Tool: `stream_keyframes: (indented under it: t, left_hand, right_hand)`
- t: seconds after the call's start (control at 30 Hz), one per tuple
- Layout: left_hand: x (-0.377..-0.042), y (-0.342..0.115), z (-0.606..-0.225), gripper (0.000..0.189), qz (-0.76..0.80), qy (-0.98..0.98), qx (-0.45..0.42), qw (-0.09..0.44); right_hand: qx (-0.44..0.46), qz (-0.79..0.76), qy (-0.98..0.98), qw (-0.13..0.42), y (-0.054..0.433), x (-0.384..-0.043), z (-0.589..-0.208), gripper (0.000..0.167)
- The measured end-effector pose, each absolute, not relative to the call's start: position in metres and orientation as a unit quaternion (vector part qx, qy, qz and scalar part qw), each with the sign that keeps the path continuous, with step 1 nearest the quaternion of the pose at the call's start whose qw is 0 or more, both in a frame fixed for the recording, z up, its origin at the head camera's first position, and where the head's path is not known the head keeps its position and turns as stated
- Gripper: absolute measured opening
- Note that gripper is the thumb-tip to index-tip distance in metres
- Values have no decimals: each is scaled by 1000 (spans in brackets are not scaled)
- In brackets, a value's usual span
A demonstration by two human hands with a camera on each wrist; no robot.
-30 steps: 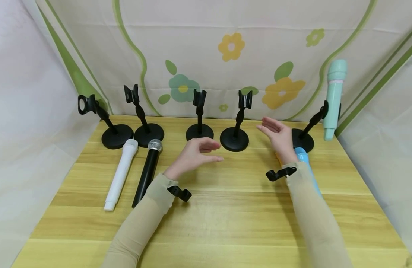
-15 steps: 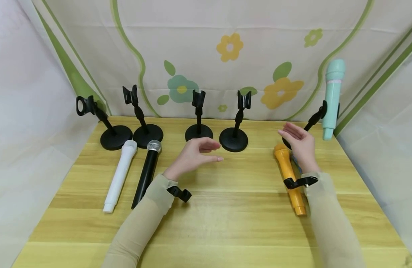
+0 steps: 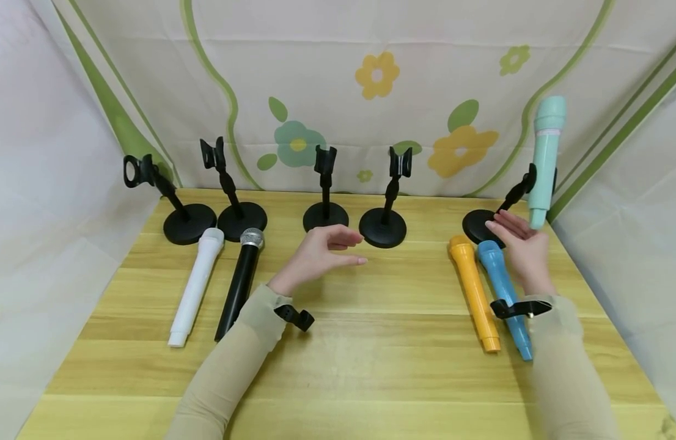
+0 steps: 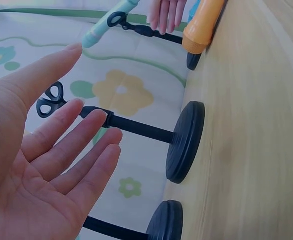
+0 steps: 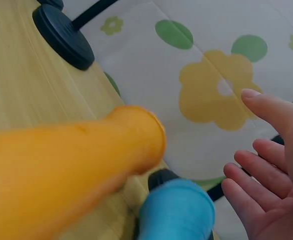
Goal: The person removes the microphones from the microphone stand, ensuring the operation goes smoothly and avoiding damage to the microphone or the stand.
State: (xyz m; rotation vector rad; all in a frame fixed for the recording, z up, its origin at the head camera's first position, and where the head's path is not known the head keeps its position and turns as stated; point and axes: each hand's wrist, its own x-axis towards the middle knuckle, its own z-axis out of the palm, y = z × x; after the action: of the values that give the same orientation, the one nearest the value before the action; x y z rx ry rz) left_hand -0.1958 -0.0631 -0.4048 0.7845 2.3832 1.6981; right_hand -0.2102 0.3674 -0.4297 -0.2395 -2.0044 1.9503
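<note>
My left hand (image 3: 321,253) hovers over the table, fingers and thumb apart, holding nothing, just in front of two black microphone stands (image 3: 383,227). My right hand (image 3: 527,250) is beside the blue microphone (image 3: 503,281), its fingers near the base of the rightmost stand (image 3: 478,226); nothing is in it. In that stand's clip sits a mint-green microphone (image 3: 547,153), nearly upright. An orange microphone (image 3: 474,296) lies left of the blue one. The right wrist view has the orange microphone (image 5: 86,160) large and blurred, with the hand (image 5: 271,185) spread to its right.
At the left, a white microphone (image 3: 197,290) and a black microphone (image 3: 241,284) with a silver head lie on the wooden table (image 3: 343,366). Behind them stand two more black stands (image 3: 241,220) with bare clips. A flower-printed cloth (image 3: 338,79) hangs along the back edge.
My right hand has moved to the right, from left of the rightmost stand to beside the blue microphone, uncovering the orange and blue microphones. The left hand has stayed still.
</note>
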Motion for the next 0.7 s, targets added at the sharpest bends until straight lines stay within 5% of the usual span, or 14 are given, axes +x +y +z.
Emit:
stream_keyframes:
  t: [0.7]
  left_hand:
    - [-193,-58,-410,44,560,784,263,58]
  right_hand:
    - [-145,542,-793,235,401,-246,-421,44]
